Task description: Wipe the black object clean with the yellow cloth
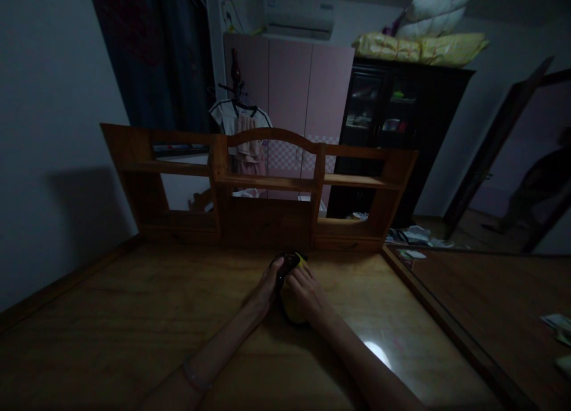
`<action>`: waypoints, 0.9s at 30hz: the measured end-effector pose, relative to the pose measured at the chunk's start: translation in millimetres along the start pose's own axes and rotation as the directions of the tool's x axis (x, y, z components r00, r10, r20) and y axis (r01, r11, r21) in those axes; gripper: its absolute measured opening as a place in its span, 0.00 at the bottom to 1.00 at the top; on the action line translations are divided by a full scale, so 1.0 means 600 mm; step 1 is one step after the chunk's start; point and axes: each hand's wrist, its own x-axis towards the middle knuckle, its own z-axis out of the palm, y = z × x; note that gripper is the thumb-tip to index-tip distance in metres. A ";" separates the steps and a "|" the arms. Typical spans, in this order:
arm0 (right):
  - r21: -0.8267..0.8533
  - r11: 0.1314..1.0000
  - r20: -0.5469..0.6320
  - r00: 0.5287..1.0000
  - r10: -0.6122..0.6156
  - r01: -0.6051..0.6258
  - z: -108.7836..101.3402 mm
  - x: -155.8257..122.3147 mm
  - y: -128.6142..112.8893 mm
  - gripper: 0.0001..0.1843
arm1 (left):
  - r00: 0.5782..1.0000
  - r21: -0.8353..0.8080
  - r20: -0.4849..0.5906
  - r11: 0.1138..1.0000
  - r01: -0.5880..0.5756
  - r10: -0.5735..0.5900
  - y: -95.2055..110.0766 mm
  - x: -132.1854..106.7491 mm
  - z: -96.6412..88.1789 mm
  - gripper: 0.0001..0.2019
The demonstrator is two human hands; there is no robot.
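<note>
In the head view, a small dark, shiny object [289, 260] with a yellow patch at its right side is held between both hands above the wooden desk top [200, 304]. Dim light hides its exact kind. My left hand [266, 283] is closed around its left side, with the thumb lying on top. On the other side, the fingers of my right hand [310, 292] are bent over it near the yellow part. A thin dark strap or edge [289, 322] curves below, between the hands; whether it belongs to the object I cannot tell.
A wooden shelf unit [267, 183] stands along the desk's far edge. Beyond it are a pink wardrobe [289, 90], hanging clothes [243, 125] and a dark cabinet [401, 113]. A raised wooden rim [428, 298] borders the desk's right side. Another person [542, 179] is at the far right.
</note>
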 end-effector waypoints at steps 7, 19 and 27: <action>-0.022 1.000 0.038 0.999 0.008 -0.008 -0.008 -0.002 -0.004 0.09 | 0.999 0.058 -0.004 0.997 -0.044 0.045 -0.006 0.012 -0.006 0.22; 0.138 0.981 -0.135 0.979 0.154 -0.136 -0.009 -0.007 0.002 0.06 | 0.977 0.208 0.166 0.963 -0.169 0.136 0.005 0.006 -0.002 0.25; 0.605 0.703 -0.087 0.848 0.524 -0.373 -0.018 -0.016 0.009 0.09 | 0.959 0.095 0.271 0.989 -0.110 0.081 0.018 -0.018 0.020 0.27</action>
